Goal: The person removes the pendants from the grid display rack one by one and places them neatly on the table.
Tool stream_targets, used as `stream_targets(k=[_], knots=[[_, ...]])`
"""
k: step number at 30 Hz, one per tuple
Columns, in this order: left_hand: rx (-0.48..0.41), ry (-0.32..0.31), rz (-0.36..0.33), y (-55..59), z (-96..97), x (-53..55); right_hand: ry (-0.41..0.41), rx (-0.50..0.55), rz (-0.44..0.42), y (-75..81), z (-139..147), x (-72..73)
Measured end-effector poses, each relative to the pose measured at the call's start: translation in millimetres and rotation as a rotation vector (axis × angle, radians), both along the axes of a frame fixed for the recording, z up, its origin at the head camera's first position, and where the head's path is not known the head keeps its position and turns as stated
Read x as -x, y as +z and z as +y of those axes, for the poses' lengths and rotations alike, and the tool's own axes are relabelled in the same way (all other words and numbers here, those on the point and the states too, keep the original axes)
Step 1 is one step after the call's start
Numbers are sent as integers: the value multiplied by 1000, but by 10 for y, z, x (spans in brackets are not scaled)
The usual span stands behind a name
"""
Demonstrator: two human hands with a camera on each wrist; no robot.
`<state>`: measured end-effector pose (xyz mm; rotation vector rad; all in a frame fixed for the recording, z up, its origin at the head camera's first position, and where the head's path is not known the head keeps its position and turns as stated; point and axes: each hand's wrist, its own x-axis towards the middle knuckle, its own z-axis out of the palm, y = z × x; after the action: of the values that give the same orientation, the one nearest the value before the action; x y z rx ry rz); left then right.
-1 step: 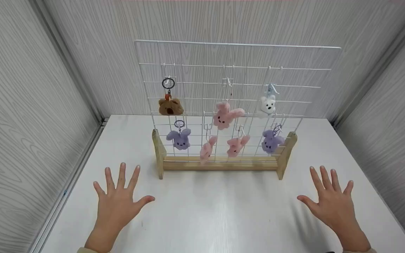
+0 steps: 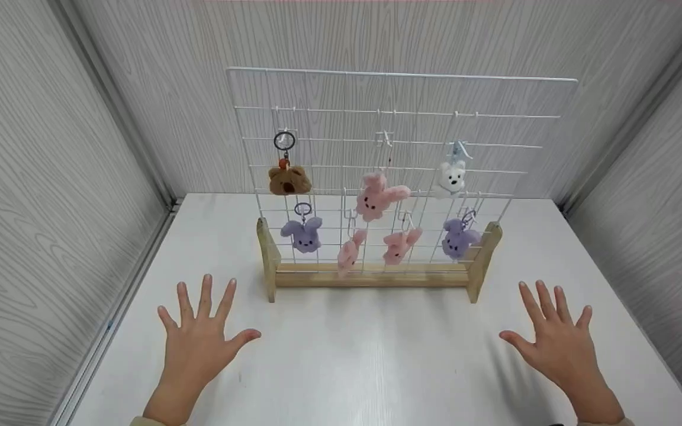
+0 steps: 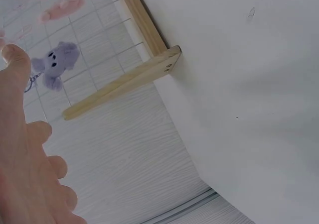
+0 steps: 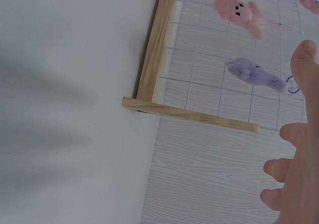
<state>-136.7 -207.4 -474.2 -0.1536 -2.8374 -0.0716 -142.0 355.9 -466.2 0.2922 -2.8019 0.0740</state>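
Both hands hold nothing, with fingers spread and palms down over the white table. My left hand (image 2: 196, 343) is in front of the rack's left end, and my right hand (image 2: 563, 349) is in front of its right end. Between and beyond them stands a white wire grid rack (image 2: 400, 76) on a wooden base (image 2: 370, 279). On its upper hooks hang a brown bear keychain (image 2: 289, 181), a pink rabbit keychain (image 2: 370, 201) and a white bear keychain (image 2: 452, 177). Lower down are a purple rabbit keychain (image 3: 57, 59), two pink rabbits (image 2: 350, 254) and another purple rabbit (image 4: 254, 74).
Pale wood-grain panels (image 2: 51, 177) enclose the table at the back and both sides. A metal rail (image 2: 113, 319) runs along the left edge. The white tabletop (image 2: 347, 355) stretches between the hands, in front of the rack.
The right fingers have shifted very slightly left, and the upper pink rabbit hangs a touch differently. The left hand stays where it was.
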Motion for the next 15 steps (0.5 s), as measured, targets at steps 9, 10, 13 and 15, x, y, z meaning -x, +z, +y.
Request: stream_targets(k=[9, 10, 13, 15], knots=[[-24, -14, -10, 53, 0, 9, 18, 22, 43, 21, 0, 47], [-22, -15, -6, 54, -2, 11, 19, 26, 45, 20, -1, 52], [-17, -17, -3, 53, -2, 19, 19, 30, 54, 19, -7, 61], [-14, -13, -16, 49, -2, 27, 19, 31, 54, 19, -13, 64]])
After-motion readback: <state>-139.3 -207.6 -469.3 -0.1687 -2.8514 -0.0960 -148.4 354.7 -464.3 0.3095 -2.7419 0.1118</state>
